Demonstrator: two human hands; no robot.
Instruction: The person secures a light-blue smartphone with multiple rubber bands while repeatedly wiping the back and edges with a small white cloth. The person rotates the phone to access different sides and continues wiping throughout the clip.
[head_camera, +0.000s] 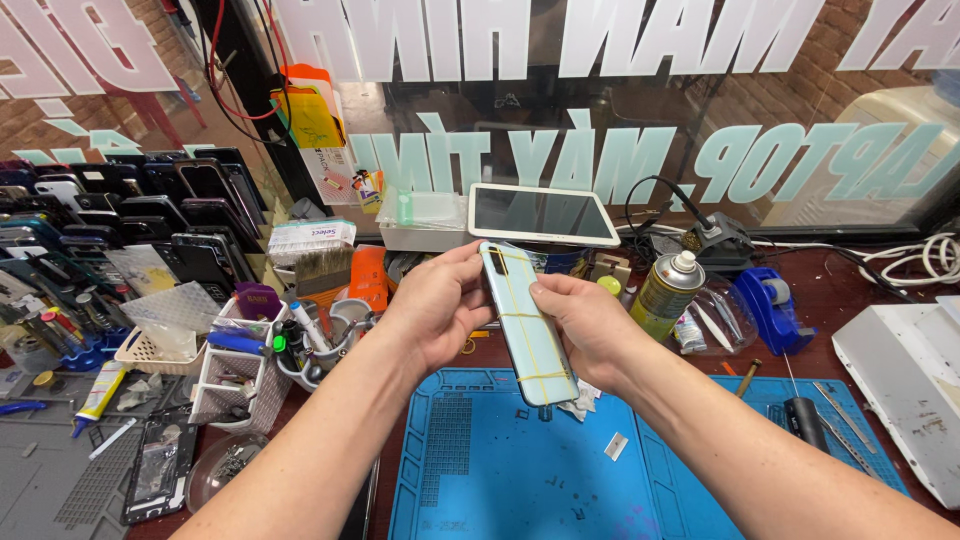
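A pale blue phone (525, 325) is held up edge-forward over the blue work mat (500, 470), its back showing, with thin yellow rubber bands wrapped across it in several places. My left hand (435, 310) grips its left side near the top corner. On the phone's right side, my right hand (590, 325) pinches the edge with thumb and fingers. Both forearms reach in from the bottom of the view.
A white tablet (543, 214) rests on boxes behind. Right of it stand a spray can (665, 293), a soldering station (722, 238) and a blue tape dispenser (775, 305). At left: racks of phones (130, 215), a brush (322, 270), tool holders (245, 375). A white panel (900, 385) lies at right.
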